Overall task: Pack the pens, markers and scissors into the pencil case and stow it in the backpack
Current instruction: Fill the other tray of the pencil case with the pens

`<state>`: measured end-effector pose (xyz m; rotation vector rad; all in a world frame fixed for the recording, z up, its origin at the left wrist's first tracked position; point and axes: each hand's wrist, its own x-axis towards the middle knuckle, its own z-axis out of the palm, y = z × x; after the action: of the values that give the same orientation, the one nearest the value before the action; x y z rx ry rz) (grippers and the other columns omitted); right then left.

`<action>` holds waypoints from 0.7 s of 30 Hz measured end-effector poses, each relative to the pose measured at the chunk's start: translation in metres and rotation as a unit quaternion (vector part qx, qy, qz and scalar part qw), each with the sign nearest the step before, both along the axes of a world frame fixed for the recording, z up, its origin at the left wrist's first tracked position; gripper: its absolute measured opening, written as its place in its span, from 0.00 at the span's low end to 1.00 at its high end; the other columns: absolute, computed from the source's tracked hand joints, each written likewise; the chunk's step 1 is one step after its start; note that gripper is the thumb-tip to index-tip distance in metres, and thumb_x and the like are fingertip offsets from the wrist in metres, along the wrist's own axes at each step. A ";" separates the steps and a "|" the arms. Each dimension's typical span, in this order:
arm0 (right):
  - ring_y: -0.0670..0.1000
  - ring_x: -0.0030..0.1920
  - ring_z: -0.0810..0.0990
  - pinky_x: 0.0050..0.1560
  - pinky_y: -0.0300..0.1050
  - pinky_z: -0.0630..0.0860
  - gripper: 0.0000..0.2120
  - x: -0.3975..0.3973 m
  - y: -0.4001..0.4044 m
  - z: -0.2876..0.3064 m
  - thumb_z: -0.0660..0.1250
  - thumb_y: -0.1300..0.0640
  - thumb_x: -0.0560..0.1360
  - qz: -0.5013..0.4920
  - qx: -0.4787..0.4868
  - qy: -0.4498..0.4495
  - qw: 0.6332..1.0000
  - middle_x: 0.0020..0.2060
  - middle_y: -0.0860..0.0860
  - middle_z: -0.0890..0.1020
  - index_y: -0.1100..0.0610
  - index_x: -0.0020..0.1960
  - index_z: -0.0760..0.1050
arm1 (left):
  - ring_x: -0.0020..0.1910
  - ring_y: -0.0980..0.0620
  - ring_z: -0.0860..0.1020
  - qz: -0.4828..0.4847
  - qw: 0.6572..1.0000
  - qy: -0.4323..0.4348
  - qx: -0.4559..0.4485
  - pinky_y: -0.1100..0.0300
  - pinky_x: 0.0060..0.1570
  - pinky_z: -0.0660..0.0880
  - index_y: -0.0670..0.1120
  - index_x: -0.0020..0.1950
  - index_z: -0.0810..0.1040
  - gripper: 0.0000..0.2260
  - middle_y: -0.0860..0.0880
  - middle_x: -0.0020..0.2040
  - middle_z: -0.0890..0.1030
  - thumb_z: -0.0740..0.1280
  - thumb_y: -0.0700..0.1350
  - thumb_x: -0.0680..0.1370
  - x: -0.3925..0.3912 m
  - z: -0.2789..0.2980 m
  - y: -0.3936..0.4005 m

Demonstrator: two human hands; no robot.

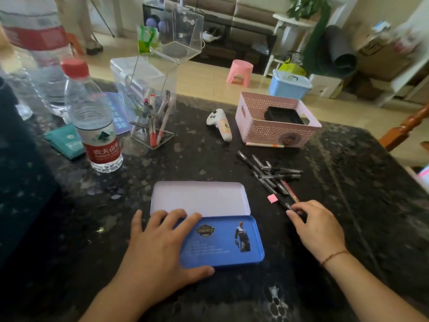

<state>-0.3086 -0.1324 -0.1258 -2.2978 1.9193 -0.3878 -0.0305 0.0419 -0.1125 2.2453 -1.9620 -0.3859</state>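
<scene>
A tin pencil case lies open near the table's front: its pale tray (pixel 199 197) is farther from me, its blue printed lid (pixel 229 242) nearer. My left hand (pixel 160 247) rests flat on the lid's left end, fingers spread. To the right lies a loose pile of dark pens (pixel 270 175), with a red one among them. My right hand (pixel 318 226) has its fingertips pinched on the near end of a pen from that pile. No scissors or backpack are in sight.
A pink basket (pixel 276 131) with a white pen (pixel 264 144) in front stands behind the pile. A white controller (pixel 220 124), a clear acrylic pen holder (pixel 153 117), water bottles (pixel 95 122) and a small pink eraser (pixel 272 198) also sit on the dark stone table.
</scene>
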 end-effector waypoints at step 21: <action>0.46 0.37 0.72 0.34 0.39 0.69 0.07 0.097 0.064 0.008 0.69 0.45 0.70 0.222 -0.092 -0.061 0.969 0.34 0.42 0.77 0.47 0.38 0.75 | 0.64 0.55 0.70 -0.054 0.985 0.056 -0.155 0.45 0.69 0.54 0.57 0.64 0.75 0.26 0.60 0.64 0.74 0.59 0.68 0.72 0.012 -0.023 0.008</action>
<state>-0.2112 -0.0687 -0.1178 -2.6537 1.3075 -0.6532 -0.0184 0.0498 -0.1351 1.8922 -1.9384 -0.1972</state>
